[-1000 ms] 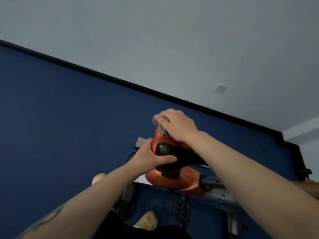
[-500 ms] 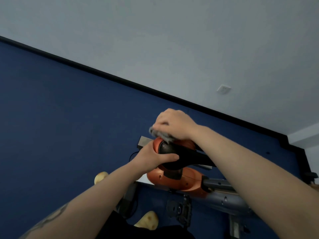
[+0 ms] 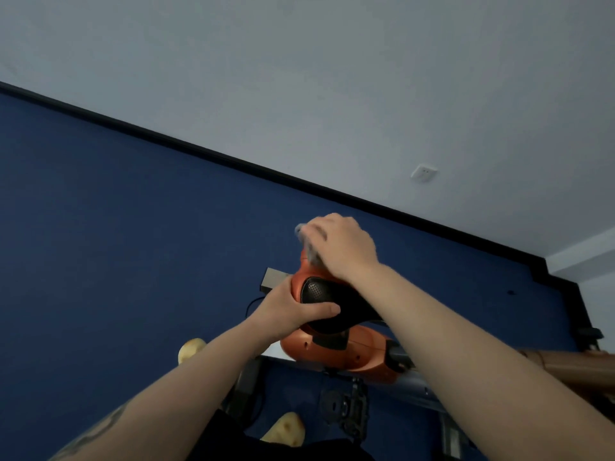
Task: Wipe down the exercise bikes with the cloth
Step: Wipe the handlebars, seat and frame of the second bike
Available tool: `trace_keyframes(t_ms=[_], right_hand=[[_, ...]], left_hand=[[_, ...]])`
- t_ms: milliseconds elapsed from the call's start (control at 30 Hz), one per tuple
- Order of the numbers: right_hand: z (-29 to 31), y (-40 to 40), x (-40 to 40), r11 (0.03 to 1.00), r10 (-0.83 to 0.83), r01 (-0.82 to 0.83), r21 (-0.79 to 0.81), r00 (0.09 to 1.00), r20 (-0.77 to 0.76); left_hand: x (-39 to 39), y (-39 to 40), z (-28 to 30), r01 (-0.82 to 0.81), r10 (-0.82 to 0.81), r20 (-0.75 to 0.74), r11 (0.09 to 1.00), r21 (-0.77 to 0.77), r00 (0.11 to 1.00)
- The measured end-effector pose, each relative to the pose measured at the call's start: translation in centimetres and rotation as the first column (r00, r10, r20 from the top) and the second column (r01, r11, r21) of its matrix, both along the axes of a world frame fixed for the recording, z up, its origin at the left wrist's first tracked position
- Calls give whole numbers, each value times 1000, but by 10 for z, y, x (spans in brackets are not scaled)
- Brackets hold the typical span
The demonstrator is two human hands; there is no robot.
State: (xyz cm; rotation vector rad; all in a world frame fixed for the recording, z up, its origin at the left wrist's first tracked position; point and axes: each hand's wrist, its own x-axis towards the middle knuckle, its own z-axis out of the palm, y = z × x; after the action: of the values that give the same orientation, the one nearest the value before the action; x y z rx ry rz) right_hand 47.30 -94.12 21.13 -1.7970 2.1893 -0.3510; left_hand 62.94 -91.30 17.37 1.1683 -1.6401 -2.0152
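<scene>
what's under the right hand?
A grey cloth, blurred, pokes out beneath the right hand, over the orange-and-black saddle. The contact patch is covered by the hand.

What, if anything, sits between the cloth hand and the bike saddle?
Nothing visible: the right hand presses the grey cloth straight onto the orange-and-black bike saddle. The left hand grips the saddle's near side, clear of it.

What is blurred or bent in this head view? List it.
Head view: the right hand and the grey cloth it holds are smeared by motion; the left hand gripping the black and orange saddle is sharper; the wide lens tilts the black skirting line; light is dim and even, without glare.
</scene>
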Motion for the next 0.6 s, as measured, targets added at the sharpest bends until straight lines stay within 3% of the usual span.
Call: trace_keyframes(t_ms=[67, 133, 233, 300, 400, 433, 500, 567, 600], right_hand=[[-1, 20, 6, 949, 281, -289, -127, 957, -76], [4, 14, -12, 921, 385, -381, -86, 922, 36], [2, 0, -22, 998, -17, 3, 57, 968, 249], [-4, 12, -11, 986, -164, 161, 32, 978, 129], [-10, 59, -10, 987, -137, 136, -90, 991, -10], [-7, 69, -21, 973, -224, 224, -59, 975, 13], [-6, 71, -47, 884, -446, 440, 160, 895, -2], [-2, 60, -49, 810, -515, 515, 280, 853, -80], [-2, 52, -40, 817, -498, 509, 271, 860, -112]], left_hand=[[0, 1, -2, -12, 12, -4, 1000, -8, 1000], [0, 0, -2, -4, 4, -10, 1000, -11, 1000], [0, 0, 1, -38, 39, 32, 999, -35, 999], [2, 4, 3, -92, 94, 20, 992, -84, 995], [4, 9, 2, -84, 74, -49, 964, -253, 996], [3, 10, 2, -62, 56, -26, 946, -319, 998], [3, 11, 3, -15, 41, 51, 901, -434, 998], [3, 13, 2, 31, 33, 113, 852, -522, 993], [3, 13, 1, 41, 29, 121, 840, -540, 992]])
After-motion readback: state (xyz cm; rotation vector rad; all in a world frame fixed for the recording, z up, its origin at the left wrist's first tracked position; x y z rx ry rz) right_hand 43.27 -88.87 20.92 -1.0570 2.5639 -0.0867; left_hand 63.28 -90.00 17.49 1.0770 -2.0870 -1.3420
